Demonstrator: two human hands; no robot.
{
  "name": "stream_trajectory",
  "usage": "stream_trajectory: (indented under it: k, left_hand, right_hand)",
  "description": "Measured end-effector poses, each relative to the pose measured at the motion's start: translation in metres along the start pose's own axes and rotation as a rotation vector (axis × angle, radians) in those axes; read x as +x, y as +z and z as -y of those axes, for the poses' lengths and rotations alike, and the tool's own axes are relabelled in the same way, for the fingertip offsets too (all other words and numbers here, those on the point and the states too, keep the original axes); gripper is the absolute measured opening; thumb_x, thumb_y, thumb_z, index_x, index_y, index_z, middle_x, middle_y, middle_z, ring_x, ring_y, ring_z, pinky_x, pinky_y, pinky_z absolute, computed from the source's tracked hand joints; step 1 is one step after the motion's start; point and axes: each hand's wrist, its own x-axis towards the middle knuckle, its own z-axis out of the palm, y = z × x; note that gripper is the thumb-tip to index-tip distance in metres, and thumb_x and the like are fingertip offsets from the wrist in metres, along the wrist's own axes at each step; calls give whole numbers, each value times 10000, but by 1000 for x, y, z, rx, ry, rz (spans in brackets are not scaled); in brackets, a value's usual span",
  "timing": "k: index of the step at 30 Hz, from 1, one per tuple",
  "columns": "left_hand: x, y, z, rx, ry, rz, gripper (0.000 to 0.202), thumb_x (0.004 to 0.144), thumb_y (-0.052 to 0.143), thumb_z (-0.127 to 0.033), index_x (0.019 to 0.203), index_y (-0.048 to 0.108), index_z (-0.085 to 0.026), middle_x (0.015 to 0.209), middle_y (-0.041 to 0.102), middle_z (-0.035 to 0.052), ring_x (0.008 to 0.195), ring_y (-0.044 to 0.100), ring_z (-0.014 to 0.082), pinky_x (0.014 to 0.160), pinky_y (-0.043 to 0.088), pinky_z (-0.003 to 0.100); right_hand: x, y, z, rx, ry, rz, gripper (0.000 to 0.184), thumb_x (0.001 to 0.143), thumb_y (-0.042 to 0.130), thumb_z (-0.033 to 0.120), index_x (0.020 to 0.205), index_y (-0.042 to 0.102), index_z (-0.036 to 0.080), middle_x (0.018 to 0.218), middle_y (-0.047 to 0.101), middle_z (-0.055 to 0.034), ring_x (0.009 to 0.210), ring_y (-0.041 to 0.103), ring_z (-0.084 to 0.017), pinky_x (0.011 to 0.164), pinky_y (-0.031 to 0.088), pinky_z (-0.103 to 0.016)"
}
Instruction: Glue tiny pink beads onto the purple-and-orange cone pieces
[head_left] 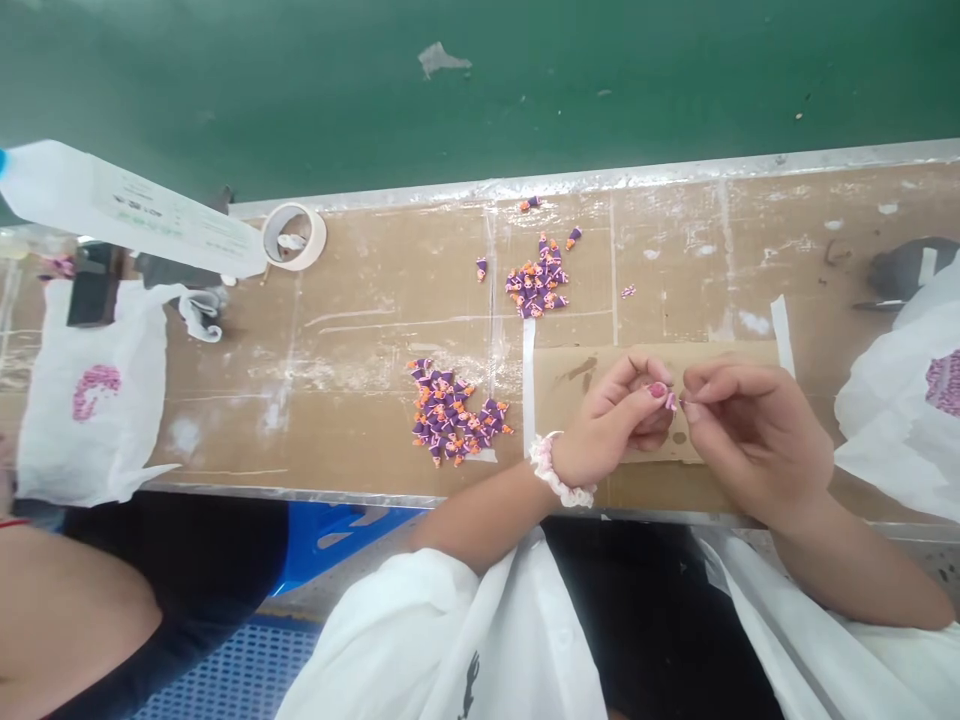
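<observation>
My left hand (619,420) and my right hand (750,430) meet over a brown card patch (570,380) on the workbench. Both are pinched, fingertips together, around a tiny pale purple piece (672,401) held between them. A white scrunchie (555,472) circles my left wrist. To the left of my hands lies a pile of small purple and orange figures (454,412). A second pile of purple and orange figures (536,280) sits farther back on the bench.
A roll of masking tape (295,236) and a white bottle (127,208) lie at the back left. White plastic bags sit at the left (90,400) and right (907,400) ends. Another person's leg (67,620) shows at the lower left, beside a blue crate (330,535).
</observation>
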Motion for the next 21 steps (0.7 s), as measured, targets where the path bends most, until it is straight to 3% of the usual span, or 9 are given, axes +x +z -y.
stream_trajectory:
  k: [10, 21]
  left_hand:
    - [-2, -1, 0, 39, 38, 77, 206, 906, 613, -352, 900, 466, -207, 655, 387, -77, 491, 269, 22, 469, 235, 151]
    - [-3, -2, 2, 162, 36, 95, 351, 876, 626, -488, 921, 403, -220, 727, 422, -60, 537, 313, 36, 511, 267, 181]
  right_hand:
    - [-1, -1, 3, -14, -4, 44, 284, 832, 546, 27, 938, 491, 285, 828, 584, -1, 710, 594, -153, 582, 504, -288]
    - [-2, -5, 9, 12, 75, 88, 270, 863, 527, 60, 966, 503, 309, 833, 582, -12, 709, 602, -183, 569, 509, -317]
